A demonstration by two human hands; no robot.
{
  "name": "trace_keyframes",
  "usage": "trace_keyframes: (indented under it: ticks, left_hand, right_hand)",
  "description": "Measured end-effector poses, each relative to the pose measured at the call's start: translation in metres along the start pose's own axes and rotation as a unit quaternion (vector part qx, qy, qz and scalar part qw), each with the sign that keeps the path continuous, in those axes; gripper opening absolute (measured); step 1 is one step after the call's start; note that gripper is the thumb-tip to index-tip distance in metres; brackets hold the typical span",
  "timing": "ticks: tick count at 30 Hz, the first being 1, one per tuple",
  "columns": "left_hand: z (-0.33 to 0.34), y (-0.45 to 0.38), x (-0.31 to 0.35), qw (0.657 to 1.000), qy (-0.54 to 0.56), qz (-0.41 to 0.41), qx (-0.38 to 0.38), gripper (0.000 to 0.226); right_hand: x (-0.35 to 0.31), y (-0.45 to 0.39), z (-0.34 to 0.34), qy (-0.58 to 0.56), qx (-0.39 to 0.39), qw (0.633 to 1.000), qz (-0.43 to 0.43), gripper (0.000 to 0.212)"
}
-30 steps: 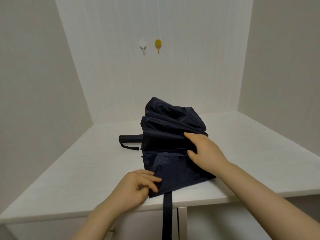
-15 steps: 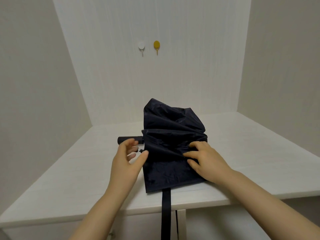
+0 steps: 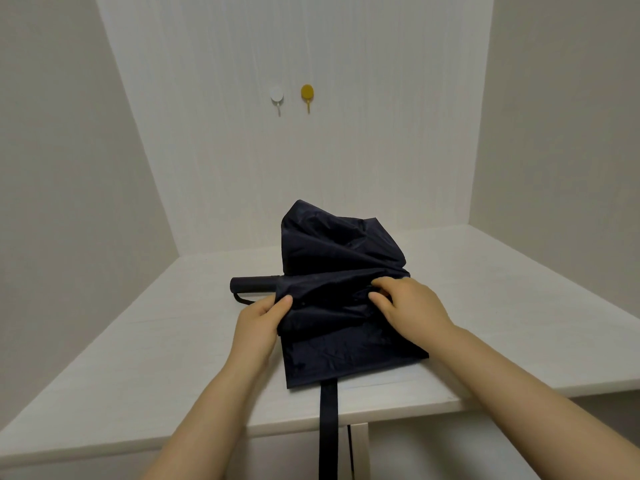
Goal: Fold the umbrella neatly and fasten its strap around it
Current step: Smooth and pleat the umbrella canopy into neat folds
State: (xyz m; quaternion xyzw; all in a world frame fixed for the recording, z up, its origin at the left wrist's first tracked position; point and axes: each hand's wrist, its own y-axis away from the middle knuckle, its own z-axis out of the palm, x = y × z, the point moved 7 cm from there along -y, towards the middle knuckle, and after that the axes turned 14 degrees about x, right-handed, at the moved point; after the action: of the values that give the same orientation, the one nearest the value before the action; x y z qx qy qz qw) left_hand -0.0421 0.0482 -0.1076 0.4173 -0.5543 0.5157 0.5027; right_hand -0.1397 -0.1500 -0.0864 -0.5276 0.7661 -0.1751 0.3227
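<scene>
While lying sideways on the counter (image 3: 145, 358), umbrella (image 3: 343, 299) between both hands: left hand (image 3: 258, 323) pinching cloth near handle (image 3: 252, 284), right hand (image 3: 408, 303) gripping folds.

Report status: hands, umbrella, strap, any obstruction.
Left hand pinches canopy edge; right hand grips a fold. Umbrella on table, canopy loose, unrolled. Strap unfastened, hanging off front edge. Nothing in the way.

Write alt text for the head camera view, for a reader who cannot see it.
Two bare hands gather the loose canopy of a dark navy umbrella on a white table: the left hand pinches its left edge, the right hand grips folds. Its strap hangs over the table's front edge.
</scene>
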Motion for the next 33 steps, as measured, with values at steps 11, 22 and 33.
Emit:
trace_keyframes:
  ticks: [11,22,33]
  left_hand:
    - [-0.003,0.012,0.0,0.998,0.037,0.056,0.006,0.026]
    - [-0.004,0.006,-0.008,0.998,0.064,0.018,0.018,0.026]
    - [0.002,0.005,0.011,0.998,0.056,0.037,-0.004,0.02]
  right_hand:
    - [0.003,-0.022,0.013,0.065,0.021,0.998,-0.003,0.03]
    - [0.048,-0.007,-0.015,-0.44,0.037,0.872,0.211,0.03]
    - [0.055,0.0,-0.025,-0.495,0.037,0.822,0.28,0.024]
